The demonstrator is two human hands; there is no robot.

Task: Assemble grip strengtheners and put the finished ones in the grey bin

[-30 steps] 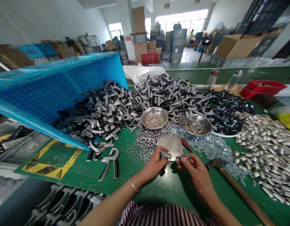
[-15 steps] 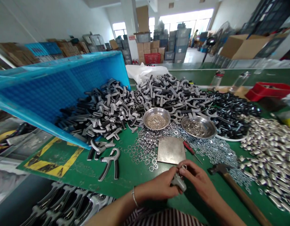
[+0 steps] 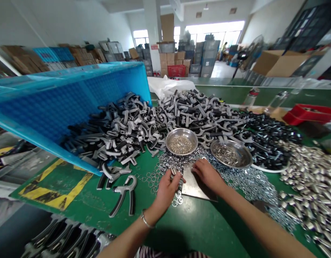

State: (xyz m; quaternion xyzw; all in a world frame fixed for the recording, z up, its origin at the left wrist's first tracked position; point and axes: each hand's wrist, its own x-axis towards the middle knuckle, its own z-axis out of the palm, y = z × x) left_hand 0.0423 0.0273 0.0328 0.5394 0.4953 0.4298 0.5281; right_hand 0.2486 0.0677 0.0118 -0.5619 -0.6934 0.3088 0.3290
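Observation:
My left hand (image 3: 168, 188) is closed around a grey part with a metal coil (image 3: 174, 172) poking out above the thumb; the fingers hide most of it. It is just left of a flat square metal plate (image 3: 193, 188). My right hand (image 3: 209, 175) reaches over that plate, its fingertips pinched together near the plate's far edge. Whatever lies between those fingertips is too small to make out. Small washers (image 3: 251, 182) and thin rings (image 3: 154, 180) spread around the plate. An assembled hand-grip exerciser (image 3: 125, 195) lies to the left on the green table.
A blue crate (image 3: 106, 82) lies tipped over, spilling grey and black handles (image 3: 135, 127). Two metal bowls (image 3: 169, 148) (image 3: 246, 159) hold small parts. Metal sleeves (image 3: 312, 182) and black pieces (image 3: 272, 132) are heaped on the right. My right forearm partly covers a hammer (image 3: 262, 205).
Both hands have moved forward and apart. The left keeps the grey part and is now beside the plate; the right has left it and reaches over the plate.

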